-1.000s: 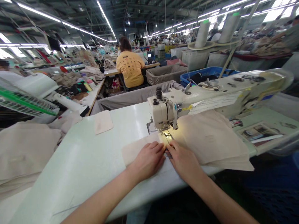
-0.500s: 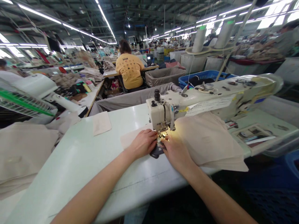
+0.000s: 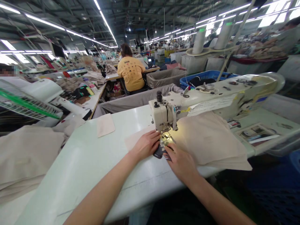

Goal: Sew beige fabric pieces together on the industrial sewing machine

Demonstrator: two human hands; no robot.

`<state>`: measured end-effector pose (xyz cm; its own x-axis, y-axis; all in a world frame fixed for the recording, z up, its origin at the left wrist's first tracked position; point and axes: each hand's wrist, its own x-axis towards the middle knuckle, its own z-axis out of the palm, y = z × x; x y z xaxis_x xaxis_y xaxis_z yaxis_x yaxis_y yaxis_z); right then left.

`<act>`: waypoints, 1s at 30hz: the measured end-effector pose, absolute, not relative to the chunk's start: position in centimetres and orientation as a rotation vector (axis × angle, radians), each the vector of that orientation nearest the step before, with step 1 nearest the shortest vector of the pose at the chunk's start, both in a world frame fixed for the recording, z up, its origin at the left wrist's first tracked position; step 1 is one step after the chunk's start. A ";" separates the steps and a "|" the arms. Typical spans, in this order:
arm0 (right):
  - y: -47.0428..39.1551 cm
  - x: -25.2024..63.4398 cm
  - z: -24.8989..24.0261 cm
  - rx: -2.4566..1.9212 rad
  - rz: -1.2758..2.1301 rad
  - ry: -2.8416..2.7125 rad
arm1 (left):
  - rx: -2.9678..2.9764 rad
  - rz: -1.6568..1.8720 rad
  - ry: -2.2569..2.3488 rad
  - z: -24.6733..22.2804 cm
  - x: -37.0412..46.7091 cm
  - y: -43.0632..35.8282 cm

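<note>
A cream industrial sewing machine [image 3: 161,114] stands before me, its lit presser foot [image 3: 167,135] between my hands. Left of the foot, my left hand [image 3: 147,144] has its fingers bent together on a beige fabric piece [image 3: 132,137], most of which lies flat on the table. My right hand [image 3: 181,161] is in front of the foot, thumb and fingers closed at the edge of a dark plate [image 3: 158,152]. Something small and greyish shows at those fingertips, too small to name. Beside it lies a stack of larger beige panels [image 3: 206,140].
A small beige piece [image 3: 105,125] rests on the pale table [image 3: 93,165]. More beige cloth [image 3: 28,156] is piled at the left, near a white fan [image 3: 47,90]. Behind the table are a cloth-lined bin [image 3: 131,101], a blue basket [image 3: 199,76] and a seated person in yellow [image 3: 131,73].
My right hand has drawn back from the presser foot toward me, uncovering more of the dark plate. My left hand stays beside the foot. The whole view has shifted slightly.
</note>
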<state>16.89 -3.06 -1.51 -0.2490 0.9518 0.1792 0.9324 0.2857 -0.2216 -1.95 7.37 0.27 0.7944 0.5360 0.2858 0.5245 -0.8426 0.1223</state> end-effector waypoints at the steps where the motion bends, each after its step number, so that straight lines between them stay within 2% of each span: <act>1: -3.1 16.9 -1.5 -1.725 0.094 -2.279 | 2.943 0.488 0.861 0.2 -2.0 7.4; 13: -3.3 16.9 -1.7 -1.711 0.055 -2.235 | 2.924 0.513 1.019 -0.6 -1.8 6.9; 21: -3.7 17.2 -1.9 -1.755 0.033 -2.076 | 2.853 0.239 1.162 2.2 -2.4 1.3; 27: -4.2 17.9 -2.6 -1.658 0.065 -2.037 | 2.761 0.250 1.020 3.0 -4.1 2.7; 30: -5.1 18.7 -3.2 -1.582 0.118 -2.002 | 2.784 0.089 1.385 3.0 -4.6 2.7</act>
<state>18.69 -5.07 -3.17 -0.1294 0.9151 0.3818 0.8640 0.2931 -0.4095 -4.58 2.74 3.02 0.6021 0.7976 0.0372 0.7958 -0.6032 0.0532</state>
